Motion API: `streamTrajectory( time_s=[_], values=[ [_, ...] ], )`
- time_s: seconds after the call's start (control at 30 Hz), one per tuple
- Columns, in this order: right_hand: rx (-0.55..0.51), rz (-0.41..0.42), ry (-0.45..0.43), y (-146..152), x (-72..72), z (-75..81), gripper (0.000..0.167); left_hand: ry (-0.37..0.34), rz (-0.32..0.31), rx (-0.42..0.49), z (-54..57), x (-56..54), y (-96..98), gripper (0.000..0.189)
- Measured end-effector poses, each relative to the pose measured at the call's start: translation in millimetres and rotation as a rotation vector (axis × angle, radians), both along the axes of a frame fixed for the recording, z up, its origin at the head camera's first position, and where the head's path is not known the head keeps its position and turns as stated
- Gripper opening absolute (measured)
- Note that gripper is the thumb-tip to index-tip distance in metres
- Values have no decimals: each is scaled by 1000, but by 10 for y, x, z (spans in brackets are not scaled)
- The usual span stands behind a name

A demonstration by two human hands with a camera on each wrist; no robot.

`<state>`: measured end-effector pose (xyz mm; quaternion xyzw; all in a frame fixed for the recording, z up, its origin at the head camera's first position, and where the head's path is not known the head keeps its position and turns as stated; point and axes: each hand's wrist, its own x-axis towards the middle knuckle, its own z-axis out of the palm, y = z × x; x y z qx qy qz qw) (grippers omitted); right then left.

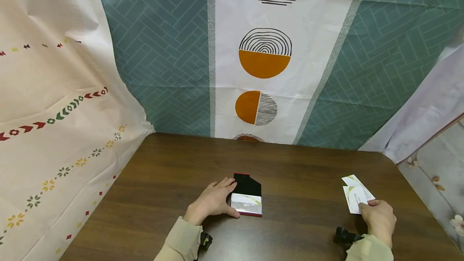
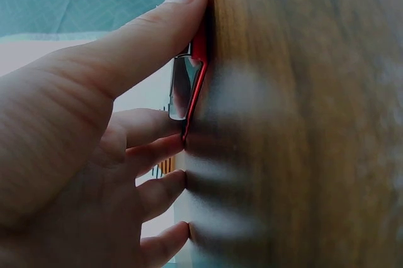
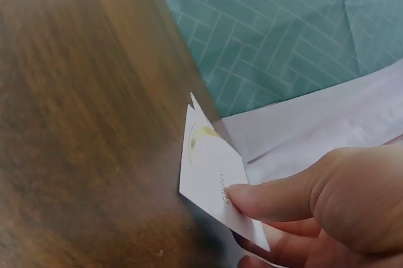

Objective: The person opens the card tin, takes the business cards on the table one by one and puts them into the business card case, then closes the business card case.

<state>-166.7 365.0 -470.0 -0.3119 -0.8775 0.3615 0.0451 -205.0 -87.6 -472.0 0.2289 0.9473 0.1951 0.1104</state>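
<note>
An opened card case (image 1: 246, 194), black inside with a red edge and a shiny metal pocket, lies on the table with its flap folded back. White cards with a gold curve show in the pocket. My left hand (image 1: 214, 199) holds the case from its left side, thumb at the near corner and fingertips by the flap; in the left wrist view the thumb (image 2: 157, 29) presses the red edge. Off to the right, my right hand (image 1: 380, 217) pinches white business cards (image 1: 353, 199) between thumb and fingers. They are fanned slightly apart, printed with a gold curve and small text.
The brown wooden table (image 1: 290, 172) ends at a teal and white patterned cloth (image 1: 250, 63) behind. A cream cloth (image 1: 61, 152) hangs along the left side, and pale floral fabric (image 1: 435, 184) borders the right. A dark strap device (image 1: 346, 235) sits at the right wrist.
</note>
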Motion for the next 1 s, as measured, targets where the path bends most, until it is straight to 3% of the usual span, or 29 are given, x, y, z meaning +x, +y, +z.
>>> streamTrajectory(
  time_s=[0.2,0.43,0.7,1.0],
  values=[
    [-13,-40,102,-27,-2,36,42,-3,1,9,-6,-1,-6,96],
    [-33,-53,131,-101,-42,125,43,-1,-1,5,-28,-3,-13,97],
    [-27,21,175,-229,-153,163,40,-8,-1,7,-28,-12,-14,97],
    [-48,163,252,-598,-304,195,31,-16,7,10,-29,-6,-18,96]
  ],
)
